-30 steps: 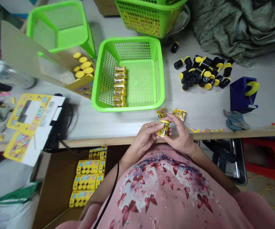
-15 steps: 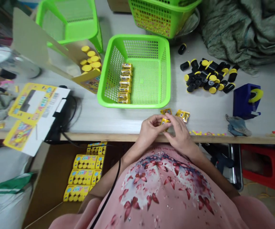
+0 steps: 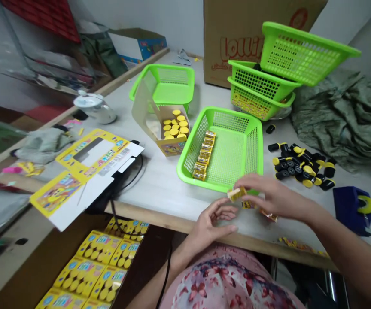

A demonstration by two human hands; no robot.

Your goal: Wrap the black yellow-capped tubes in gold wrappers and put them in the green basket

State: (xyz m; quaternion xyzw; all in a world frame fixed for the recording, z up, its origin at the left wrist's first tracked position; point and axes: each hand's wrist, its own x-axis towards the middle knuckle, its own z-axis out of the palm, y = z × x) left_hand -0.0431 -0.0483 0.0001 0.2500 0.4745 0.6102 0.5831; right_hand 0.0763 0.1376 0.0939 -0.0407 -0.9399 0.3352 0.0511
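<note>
My right hand (image 3: 267, 195) pinches a small yellow-wrapped cylinder (image 3: 236, 194) between thumb and fingers, at the near right corner of a green mesh basket (image 3: 188, 176). Inside that basket, along its left side, lies a column of similar yellow-wrapped cylinders (image 3: 205, 155). My left hand (image 3: 211, 224) rests near the table edge with its fingers apart and slightly curled, holding nothing. Beneath my right hand a yellow printed label (image 3: 248, 204) lies on the table, partly covered. Another shiny wrapper piece (image 3: 271, 216) shows just below the fingers.
Black tubs with yellow lids (image 3: 301, 165) are heaped at right, beside a blue tape dispenser (image 3: 349, 210). An open carton (image 3: 171, 149) of yellow-capped tubs stands left of the basket. A flat printed box (image 3: 85, 171) overhangs the table edge. Stacked green baskets (image 3: 253, 88) stand behind.
My hands have separated. The right one has carried the yellow-wrapped cylinder up toward the basket, while the left has let go and opened. The camera view has tilted up and shifted left.
</note>
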